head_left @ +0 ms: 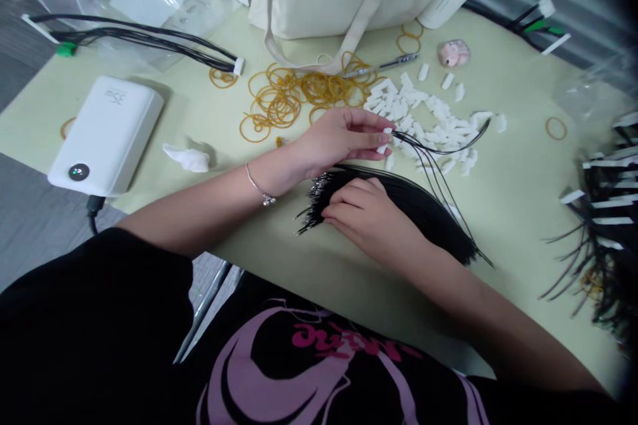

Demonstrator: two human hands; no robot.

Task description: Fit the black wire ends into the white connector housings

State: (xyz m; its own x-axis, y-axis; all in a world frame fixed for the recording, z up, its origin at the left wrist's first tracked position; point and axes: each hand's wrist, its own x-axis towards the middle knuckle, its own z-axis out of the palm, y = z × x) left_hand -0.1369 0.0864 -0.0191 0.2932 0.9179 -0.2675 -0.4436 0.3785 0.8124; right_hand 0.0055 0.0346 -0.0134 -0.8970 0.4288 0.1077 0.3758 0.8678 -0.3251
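Between the thumb and fingers of my left hand (343, 139) is a small white connector housing (385, 141). Several thin black wires (423, 146) run out of it to the right, some curving down over the table. My right hand (366, 212) rests on a thick bundle of black wires (413, 202), its fingers bent together at the left part near the metal-tipped ends (319, 189). Whether a single wire is pinched there is hidden. Beyond my left hand lies a loose heap of white connector housings (433, 116).
Yellow rubber bands (284, 96) and a pen (399, 61) lie behind the hands, before a cream cloth bag (329, 0). A white power bank (107, 136) and crumpled tissue (187, 158) are left. Finished-looking wire harnesses (611, 212) pile up at right; another harness (149, 36) lies far left.
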